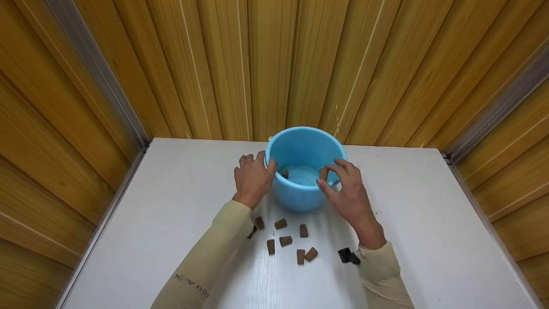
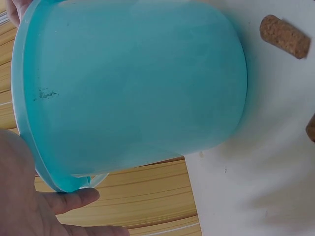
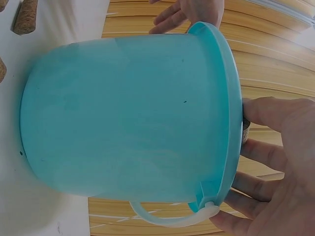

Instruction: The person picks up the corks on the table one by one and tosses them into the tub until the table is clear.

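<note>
A light blue plastic bucket stands upright on the white table. My left hand holds its rim on the left side, thumb over the edge and fingers along the outside. Over the right part of the opening, my right hand pinches a brown cork between thumb and index finger. From the right wrist, only a sliver of that cork shows behind the rim. Another cork lies inside the bucket, near the left wall.
Several loose corks lie on the white table in front of the bucket. The bucket's pale handle hangs down at its side. Wood-patterned panels rise behind the table and on both sides.
</note>
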A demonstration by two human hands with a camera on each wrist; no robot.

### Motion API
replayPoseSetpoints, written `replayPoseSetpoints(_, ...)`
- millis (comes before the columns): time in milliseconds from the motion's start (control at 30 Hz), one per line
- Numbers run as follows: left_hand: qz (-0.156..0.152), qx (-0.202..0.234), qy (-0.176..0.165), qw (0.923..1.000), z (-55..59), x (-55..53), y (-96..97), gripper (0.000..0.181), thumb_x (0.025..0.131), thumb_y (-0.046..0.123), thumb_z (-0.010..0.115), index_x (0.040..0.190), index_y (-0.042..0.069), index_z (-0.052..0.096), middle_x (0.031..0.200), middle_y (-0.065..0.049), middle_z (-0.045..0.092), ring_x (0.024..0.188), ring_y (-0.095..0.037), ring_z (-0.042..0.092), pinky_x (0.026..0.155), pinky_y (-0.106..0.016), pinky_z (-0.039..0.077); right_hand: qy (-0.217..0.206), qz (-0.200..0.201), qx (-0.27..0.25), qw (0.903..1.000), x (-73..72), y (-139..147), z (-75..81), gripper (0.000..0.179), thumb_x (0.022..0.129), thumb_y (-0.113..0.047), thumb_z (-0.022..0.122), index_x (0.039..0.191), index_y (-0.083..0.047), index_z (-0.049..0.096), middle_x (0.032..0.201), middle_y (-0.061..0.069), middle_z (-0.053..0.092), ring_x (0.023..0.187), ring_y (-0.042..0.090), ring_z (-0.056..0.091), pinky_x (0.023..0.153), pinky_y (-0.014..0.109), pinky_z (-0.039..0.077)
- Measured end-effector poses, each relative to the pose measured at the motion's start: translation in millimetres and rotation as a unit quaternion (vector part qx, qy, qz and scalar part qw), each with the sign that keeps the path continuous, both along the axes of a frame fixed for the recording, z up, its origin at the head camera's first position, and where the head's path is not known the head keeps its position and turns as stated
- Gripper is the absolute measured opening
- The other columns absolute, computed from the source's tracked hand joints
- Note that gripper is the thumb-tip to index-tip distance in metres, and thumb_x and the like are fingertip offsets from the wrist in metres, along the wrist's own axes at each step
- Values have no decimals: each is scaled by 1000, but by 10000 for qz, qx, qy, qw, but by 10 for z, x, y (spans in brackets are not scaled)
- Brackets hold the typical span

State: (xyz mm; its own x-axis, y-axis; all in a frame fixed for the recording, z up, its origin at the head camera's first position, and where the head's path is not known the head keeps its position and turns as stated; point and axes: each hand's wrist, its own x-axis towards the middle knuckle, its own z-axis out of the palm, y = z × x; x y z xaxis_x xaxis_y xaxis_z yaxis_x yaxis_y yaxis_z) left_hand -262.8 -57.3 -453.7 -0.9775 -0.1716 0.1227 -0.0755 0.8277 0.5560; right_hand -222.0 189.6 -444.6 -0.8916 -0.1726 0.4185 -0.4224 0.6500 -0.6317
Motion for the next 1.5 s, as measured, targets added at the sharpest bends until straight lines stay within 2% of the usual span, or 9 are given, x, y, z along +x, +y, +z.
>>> replayPoseSetpoints(233, -21, -21, 26, 10000, -8, 5, -9, 60, 108, 48, 43, 151, 10, 59, 144, -21, 62, 144, -44, 45, 112, -66, 40, 4, 31, -31, 10000, 3, 3, -7, 48, 96, -17, 82, 136, 3, 66, 152, 25, 50, 145, 44, 40, 112, 66, 41)
replayPoseSetpoints(467, -63, -55, 242, 9997, -12, 18, -18, 59, 106, 47, 41, 147, 9, 63, 137, -20, 66, 139, -43, 50, 107, -65, 45, 58, 93, -87, 9999, 15, 20, -11, 46, 95, -14, 82, 134, 4, 66, 151, 26, 50, 145, 45, 40, 113, 66, 40)
replayPoseSetpoints(833, -48, -53, 242, 9997, -20, 15, -31, 54, 108, 42, 46, 147, 8, 62, 138, -22, 65, 140, -44, 48, 107, -66, 44, 70, 14, -125, 9999, 74, 41, -38, 46, 95, -15, 82, 134, 2, 67, 152, 25, 50, 145, 45, 40, 113, 65, 40)
replayPoseSetpoints(1500, -51, 21, 261, 9996, -20, 21, -39, 56, 108, 44, 44, 146, 8, 63, 136, -20, 67, 141, -45, 49, 108, -68, 43, 146, -16, -180, 9997, 200, 58, -87, 42, 94, -11, 82, 132, 2, 68, 150, 24, 53, 146, 44, 40, 114, 66, 39)
